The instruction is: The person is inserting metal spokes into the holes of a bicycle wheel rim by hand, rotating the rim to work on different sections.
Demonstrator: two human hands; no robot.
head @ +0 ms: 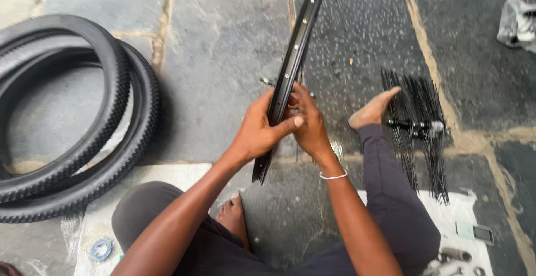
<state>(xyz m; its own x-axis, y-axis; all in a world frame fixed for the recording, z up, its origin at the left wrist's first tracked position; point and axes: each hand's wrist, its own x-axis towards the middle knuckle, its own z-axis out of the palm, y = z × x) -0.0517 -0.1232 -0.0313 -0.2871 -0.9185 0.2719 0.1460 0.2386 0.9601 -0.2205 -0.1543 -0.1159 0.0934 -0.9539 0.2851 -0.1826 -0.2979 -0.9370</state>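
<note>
**Bare Rim in Both Hands, Spokes Waiting on the Floor**

Plainly, the head camera caught an early stage of the work. Seen from above, the person sat on the stone-slab floor [223,41] with legs spread, and held a black metal bicycle wheel rim [293,58] edge-on in front of the body, its upper arc running up out of the picture. The left hand [258,133] was wrapped around the rim's lower part, thumb laid across it, gripping firmly. The right hand [308,124] closed on the same stretch from the other side, fingers curled at the rim's inner face; a thin white bracelet [333,176] sat on that wrist.

What had been done, judging by the layout: the rim stood stripped, with its row of spoke holes showing empty and no hub inside the visible part. What was left looked like most of it. A bundle of thin black wire spokes [420,136] lay on the floor just beyond the right foot [371,111], apparently with a dark hub among them, well apart from the rim. Two black knobby rubber tyres [120,114] lay stacked at the left, unmounted. Small metal parts [455,253] and a flat phone-like thing [474,232] rested on a white sheet [452,209] near the right knee, a small round blue-grey piece [101,249] on the sheet at the left, and a crumpled plastic bag [516,19] sat at the far right corner.
</note>
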